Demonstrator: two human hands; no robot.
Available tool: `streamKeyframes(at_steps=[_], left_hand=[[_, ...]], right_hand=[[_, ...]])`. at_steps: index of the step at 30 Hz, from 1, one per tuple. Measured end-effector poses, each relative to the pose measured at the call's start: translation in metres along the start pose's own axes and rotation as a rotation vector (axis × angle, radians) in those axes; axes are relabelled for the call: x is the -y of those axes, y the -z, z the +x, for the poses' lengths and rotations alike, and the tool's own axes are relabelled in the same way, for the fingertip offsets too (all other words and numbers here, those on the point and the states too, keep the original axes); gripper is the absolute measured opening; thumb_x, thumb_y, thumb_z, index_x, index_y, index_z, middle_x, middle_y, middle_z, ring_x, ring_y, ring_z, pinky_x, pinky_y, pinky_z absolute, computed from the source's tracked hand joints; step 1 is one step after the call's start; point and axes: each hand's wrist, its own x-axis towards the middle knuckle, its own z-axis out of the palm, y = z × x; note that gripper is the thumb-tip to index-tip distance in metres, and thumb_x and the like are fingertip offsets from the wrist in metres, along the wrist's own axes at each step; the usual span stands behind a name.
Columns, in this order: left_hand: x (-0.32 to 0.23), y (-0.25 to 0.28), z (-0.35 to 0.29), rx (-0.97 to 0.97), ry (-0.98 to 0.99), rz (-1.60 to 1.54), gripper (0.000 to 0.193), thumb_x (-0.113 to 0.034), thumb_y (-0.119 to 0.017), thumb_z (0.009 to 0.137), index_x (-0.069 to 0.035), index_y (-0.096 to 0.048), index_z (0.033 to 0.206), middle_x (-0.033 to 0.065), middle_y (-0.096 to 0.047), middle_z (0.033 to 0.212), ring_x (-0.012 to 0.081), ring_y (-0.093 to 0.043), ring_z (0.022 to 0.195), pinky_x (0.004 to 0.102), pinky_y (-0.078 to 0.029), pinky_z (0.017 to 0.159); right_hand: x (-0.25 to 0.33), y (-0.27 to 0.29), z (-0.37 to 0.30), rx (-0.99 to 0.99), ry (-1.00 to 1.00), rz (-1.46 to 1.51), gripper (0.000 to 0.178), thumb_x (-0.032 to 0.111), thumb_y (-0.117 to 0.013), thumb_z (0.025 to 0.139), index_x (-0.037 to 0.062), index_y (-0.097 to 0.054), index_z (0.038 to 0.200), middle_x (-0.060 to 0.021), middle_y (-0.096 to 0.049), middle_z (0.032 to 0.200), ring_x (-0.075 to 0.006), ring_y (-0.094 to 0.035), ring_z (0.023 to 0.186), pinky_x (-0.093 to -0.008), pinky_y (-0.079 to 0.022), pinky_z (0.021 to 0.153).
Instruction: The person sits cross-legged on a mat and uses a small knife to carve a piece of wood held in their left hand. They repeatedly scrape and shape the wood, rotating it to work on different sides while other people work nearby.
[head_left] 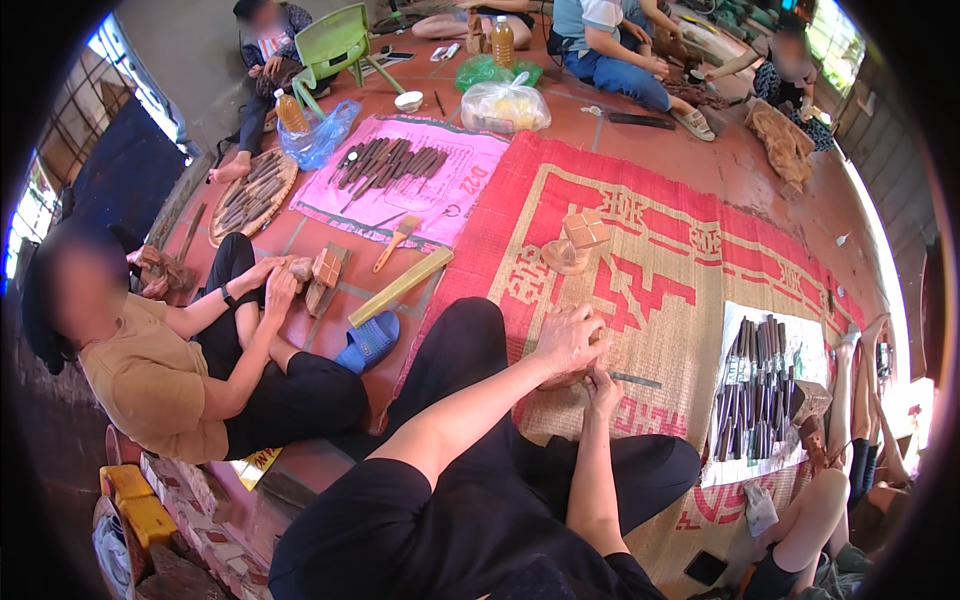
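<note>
I sit cross-legged on a red and straw-coloured woven mat [660,250]. My left hand [570,345] is bent over a brown wooden piece [560,379], its fingers closed on it; most of the piece is hidden. Just below, my right hand [602,392] closes round a slim dark carving tool [637,380], whose length sticks out to the right; its other end is hidden. Beyond my hands stand a rounded wooden piece [567,257] and a wooden block with pale crossing lines [586,230].
Dark slim tools [757,385] lie on white paper at right; more [390,165] cover a pink cloth. A brush [397,243], yellowish wood strip [400,287] and blue slipper [372,342] lie left. A person [160,370] works wood beside me. Other people sit around.
</note>
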Motion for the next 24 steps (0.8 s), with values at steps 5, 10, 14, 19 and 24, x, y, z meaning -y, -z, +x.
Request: streamKeyframes(at_steps=[5,10,14,19,24], left_hand=[[0.002,0.002,-0.001,-0.001,0.009,-0.011,0.027,-0.036,-0.064,0.076,-0.013,-0.066,0.09,0.0057,-0.057,0.098,0.0241,-0.057,0.092,0.0395,-0.042,0.081],[-0.003,0.004,-0.001,0.036,0.035,0.002,0.027,-0.035,-0.065,0.074,-0.013,-0.066,0.089,0.0056,-0.057,0.095,0.0236,-0.057,0.091,0.0388,-0.042,0.08],[0.002,-0.001,-0.001,-0.007,0.011,-0.003,0.027,-0.037,-0.064,0.075,-0.014,-0.066,0.089,0.0051,-0.057,0.093,0.0236,-0.058,0.088,0.0388,-0.042,0.08],[0.002,0.0,-0.002,-0.016,0.004,0.004,0.027,-0.038,-0.064,0.075,-0.014,-0.066,0.088,0.0048,-0.058,0.092,0.0237,-0.058,0.086,0.039,-0.042,0.079],[0.002,-0.003,-0.001,-0.024,0.0,0.005,0.027,-0.037,-0.065,0.074,-0.013,-0.066,0.088,0.0049,-0.057,0.092,0.024,-0.058,0.086,0.0392,-0.043,0.079]], right_hand=[[0.009,-0.018,-0.015,0.027,-0.022,-0.032,0.01,0.003,-0.065,0.079,0.0024,-0.058,0.086,-0.005,-0.059,0.076,-0.0117,-0.055,0.059,-0.0205,-0.045,0.054],[0.01,-0.016,-0.018,0.012,-0.022,0.041,0.01,0.005,-0.068,0.078,0.0031,-0.059,0.083,-0.0051,-0.061,0.077,-0.0107,-0.054,0.059,-0.0195,-0.043,0.053],[0.009,-0.008,-0.017,0.021,-0.016,-0.003,0.01,0.006,-0.068,0.078,0.0032,-0.059,0.082,-0.0046,-0.061,0.076,-0.0104,-0.054,0.059,-0.0201,-0.044,0.054],[0.016,-0.025,-0.027,0.029,-0.037,-0.1,0.01,0.007,-0.067,0.079,0.0022,-0.059,0.082,-0.0064,-0.062,0.074,-0.0115,-0.055,0.059,-0.0215,-0.045,0.058],[0.007,-0.007,-0.013,-0.014,0.018,0.004,0.013,0.008,-0.069,0.078,0.0018,-0.057,0.08,-0.0079,-0.061,0.073,-0.012,-0.054,0.054,-0.0201,-0.042,0.049]])
